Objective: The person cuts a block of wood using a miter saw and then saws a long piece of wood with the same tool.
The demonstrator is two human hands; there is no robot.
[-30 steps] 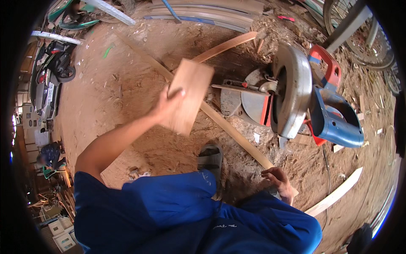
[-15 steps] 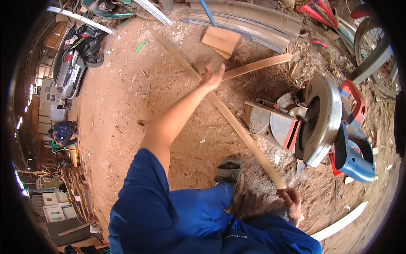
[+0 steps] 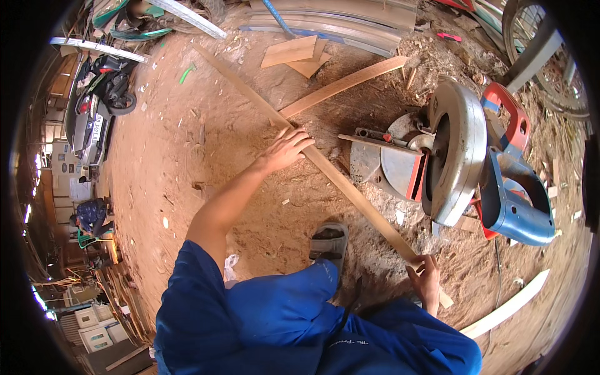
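Observation:
A long, narrow wooden strip (image 3: 353,194) runs diagonally from the far left down to my right. My left hand (image 3: 287,150) lies over its middle with the fingers curled across the wood. At the near end, my right hand (image 3: 427,281) pinches the strip between thumb and fingers. A shorter wooden slat (image 3: 344,86) angles away to the right, one end meeting the long strip. Beyond it, a flat board piece (image 3: 289,52) overlaps another offcut. To the right of the strip stands a miter saw (image 3: 459,156) with a round metal guard and a blue and red handle.
Metal channels (image 3: 350,22) lie at the far edge. A pale wood piece (image 3: 509,306) and a cable are on the ground at near right. My sandalled foot (image 3: 329,240) is beside the strip. Motorcycles (image 3: 112,87) and a seated person (image 3: 92,215) are at left.
My left hand has drawn back from the slat and far boards onto the middle of the long strip. My right hand stays at its near end. The view has shifted slightly.

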